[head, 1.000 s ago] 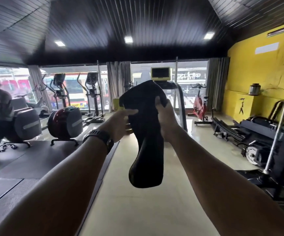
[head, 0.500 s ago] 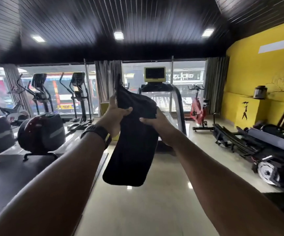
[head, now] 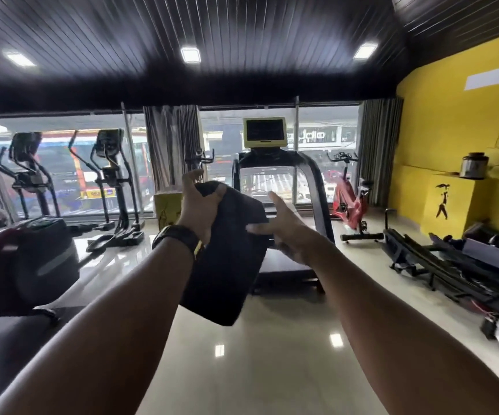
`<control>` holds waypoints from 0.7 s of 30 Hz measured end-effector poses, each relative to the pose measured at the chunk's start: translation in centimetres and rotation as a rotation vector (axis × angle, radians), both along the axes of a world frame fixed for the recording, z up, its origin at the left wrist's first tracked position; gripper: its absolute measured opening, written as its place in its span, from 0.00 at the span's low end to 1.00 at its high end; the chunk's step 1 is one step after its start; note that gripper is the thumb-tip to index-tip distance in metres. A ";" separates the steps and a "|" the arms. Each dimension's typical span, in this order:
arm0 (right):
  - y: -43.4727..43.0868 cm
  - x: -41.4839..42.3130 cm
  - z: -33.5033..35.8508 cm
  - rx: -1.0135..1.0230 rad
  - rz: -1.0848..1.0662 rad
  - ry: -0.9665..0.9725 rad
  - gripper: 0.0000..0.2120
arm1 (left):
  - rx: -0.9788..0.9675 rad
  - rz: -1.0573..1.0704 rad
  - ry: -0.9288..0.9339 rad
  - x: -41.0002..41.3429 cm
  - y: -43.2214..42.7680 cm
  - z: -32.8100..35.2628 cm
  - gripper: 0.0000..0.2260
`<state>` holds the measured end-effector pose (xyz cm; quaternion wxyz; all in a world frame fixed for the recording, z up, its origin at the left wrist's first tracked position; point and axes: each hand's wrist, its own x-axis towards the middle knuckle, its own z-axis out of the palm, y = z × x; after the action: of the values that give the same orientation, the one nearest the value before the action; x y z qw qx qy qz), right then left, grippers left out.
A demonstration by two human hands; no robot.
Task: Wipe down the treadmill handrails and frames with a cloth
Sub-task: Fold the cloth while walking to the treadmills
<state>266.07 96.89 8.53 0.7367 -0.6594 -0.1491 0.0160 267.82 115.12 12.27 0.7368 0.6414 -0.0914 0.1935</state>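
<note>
One dark cloth [head: 227,265] was gripped at its top by the left hand [head: 195,211], held up short of the treadmill [head: 275,158]. The right hand [head: 287,229] was spread, fingers straight, at the cloth's edge.

- Elliptical trainer [head: 26,175] at the window, left; second elliptical [head: 112,187] just beside it.
- Dark red rounded machine [head: 17,265] near left, on black mat [head: 8,348].
- Red spin bike [head: 347,202] right of centre, by grey curtain [head: 380,145].
- Metal jar [head: 475,165] upright on yellow ledge [head: 439,190].
- Black frame parts [head: 451,271] lying on glossy floor [head: 272,369], right.
</note>
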 end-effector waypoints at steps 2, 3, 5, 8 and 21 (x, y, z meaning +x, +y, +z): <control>0.1 5.4 0.5 0.047 -0.057 -0.048 0.45 | 0.023 -0.029 0.033 5.6 0.3 0.8 0.28; 0.1 8.2 0.6 0.067 -0.105 -0.083 0.39 | 0.034 -0.103 0.084 8.2 0.3 1.0 0.33; 0.0 13.6 0.6 0.099 -0.203 -0.143 0.29 | 0.105 -0.302 0.209 13.0 0.4 0.5 0.43; -0.9 22.8 -0.7 0.105 -0.304 -0.198 0.23 | 0.144 -0.412 0.280 21.7 -0.3 -1.5 0.49; -6.0 61.8 -1.9 0.034 -0.466 -0.273 0.19 | 0.265 -0.151 0.138 59.2 -4.6 -1.6 0.35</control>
<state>327.86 90.88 6.60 0.7045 -0.6596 -0.0913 -0.2455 327.01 110.51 10.67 0.6625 0.7362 -0.1133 0.0794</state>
